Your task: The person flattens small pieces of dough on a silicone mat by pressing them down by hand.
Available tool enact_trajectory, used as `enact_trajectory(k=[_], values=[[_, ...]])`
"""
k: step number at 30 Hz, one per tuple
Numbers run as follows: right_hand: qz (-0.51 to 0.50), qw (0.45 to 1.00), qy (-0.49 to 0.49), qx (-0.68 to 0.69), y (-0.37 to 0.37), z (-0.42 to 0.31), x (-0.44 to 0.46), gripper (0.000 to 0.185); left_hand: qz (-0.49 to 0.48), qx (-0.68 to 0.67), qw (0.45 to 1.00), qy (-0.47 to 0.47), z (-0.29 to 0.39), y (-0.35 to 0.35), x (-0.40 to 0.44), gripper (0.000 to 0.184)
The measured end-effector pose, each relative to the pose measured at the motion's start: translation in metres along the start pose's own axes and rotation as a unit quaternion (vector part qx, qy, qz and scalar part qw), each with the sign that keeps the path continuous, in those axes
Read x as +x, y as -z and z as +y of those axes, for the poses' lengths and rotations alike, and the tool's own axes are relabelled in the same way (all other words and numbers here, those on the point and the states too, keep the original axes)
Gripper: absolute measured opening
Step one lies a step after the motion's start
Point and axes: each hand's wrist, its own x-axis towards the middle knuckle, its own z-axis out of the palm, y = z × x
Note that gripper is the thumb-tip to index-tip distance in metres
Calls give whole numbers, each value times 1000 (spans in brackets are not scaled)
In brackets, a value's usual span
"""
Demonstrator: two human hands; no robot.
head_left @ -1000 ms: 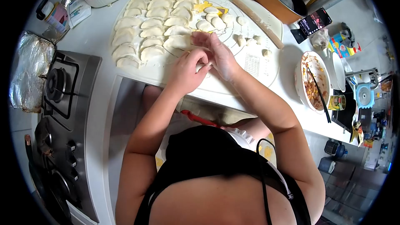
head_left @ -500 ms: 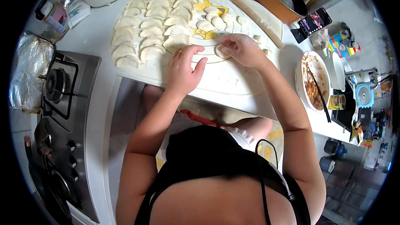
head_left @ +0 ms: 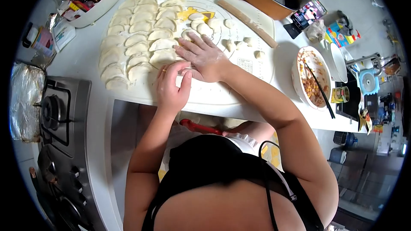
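Note:
My right hand (head_left: 204, 60) lies flat, palm down, on the white printed dough mat (head_left: 205, 92), its fingers spread. Whatever is under the palm is hidden. Close beside its thumb is my left hand (head_left: 173, 86), with fingers bent and thumb held apart; I see nothing in its grip. To the left stand rows of folded dumplings (head_left: 141, 27), the nearest just beyond my left fingers. Past my right fingertips lie several flattened dough rounds (head_left: 205, 29). Several small dough lumps (head_left: 241, 45) sit right of my right hand.
A rolling pin (head_left: 247, 22) rests at the mat's far right. Further right stands a bowl of filling (head_left: 314, 81) with black chopsticks (head_left: 321, 90). An orange pot (head_left: 265, 0) and a phone (head_left: 308, 15) are at the back right. On the left is a gas stove (head_left: 64, 119).
My right hand has moved left and gone from pinching a small dough piece to lying flat on the mat. My left hand stays nearby. The whole view has shifted slightly.

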Motion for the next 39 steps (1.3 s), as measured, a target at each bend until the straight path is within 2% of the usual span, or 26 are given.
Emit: enact_trajectory(k=[2, 3, 4, 5, 6, 7, 8, 10, 11, 13, 14, 16, 19, 22, 26, 28, 30, 32, 33, 35, 36, 38, 39], values=[[-6, 1000, 7, -13, 2, 1, 3, 71, -22, 15, 1000, -9, -1, 0, 2, 20], [64, 998, 12, 28, 3, 1, 1, 58, -30, 5, 1000, -6, -1, 1, 1, 20], [65, 997, 14, 26, 5, 6, 1, 58, -27, 5, 1000, -8, -1, 2, 2, 20], [124, 974, -5, 187, 8, 14, 2, 50, -9, 6, 1000, -14, -1, 2, 2, 20], [176, 921, -25, 346, 9, 19, 1, 42, 8, 8, 1000, -17, -1, 3, 0, 19], [185, 855, -121, 469, 17, 14, 1, 30, 7, 13, 1000, -11, 0, 5, -2, 19], [118, 893, -164, 401, 35, 20, -5, 28, 9, 16, 1000, -4, 1, 5, -1, 19], [-4, 922, -186, 341, 49, 23, -11, 30, 9, 24, 1000, 0, 1, 6, 0, 18], [-4, 921, -185, 343, 46, 25, -15, 30, 3, 14, 1000, -7, 2, 5, 0, 18], [5, 984, -76, 161, 45, 24, -20, 26, -1, -2, 1000, -21, 1, 3, 2, 17], [3, 985, -74, 158, 47, 27, -21, 26, 3, -3, 1000, -19, 1, 2, 3, 17], [-134, 946, -149, 255, 65, 22, -13, 17, -1, -1, 1000, -22, 1, 4, 3, 16], [-145, 928, -164, 300, 65, 37, 8, 10, 2, -13, 1000, -19, -1, 2, 2, 14], [40, 878, -182, 440, 41, 67, 42, 8, -5, -8, 1000, -26, 0, 3, 3, 13], [81, 874, -245, 412, 46, 78, 68, 14, -1, -8, 1000, -25, -3, 2, 5, 12], [65, 913, -285, 284, 67, 74, 63, 21, 7, -3, 1000, -16, -2, 4, 3, 11], [48, 925, -286, 247, 67, 99, 46, 26, 9, -11, 1000, -17, -2, 4, 3, 11], [14, 969, -159, 186, 77, 103, 14, 28, 7, -25, 999, -20, -1, 3, 4, 10], [12, 969, -164, 184, 75, 104, -2, 28, -2, -20, 1000, -21, 0, 4, 5, 10], [-14, 995, -86, 43, 63, 101, -33, 23, -14, -20, 999, -22, 0, 3, 4, 10], [-15, 995, -89, 42, 69, 90, -38, 23, -11, -12, 1000, -25, 0, 3, 5, 9], [-109, 979, -172, 10, 82, 66, -35, 28, -9, 0, 1000, -30, 0, 2, 4, 9], [-140, 978, -158, -10, 76, 68, -32, 34, -7, -8, 1000, -28, 0, 2, 3, 8]])
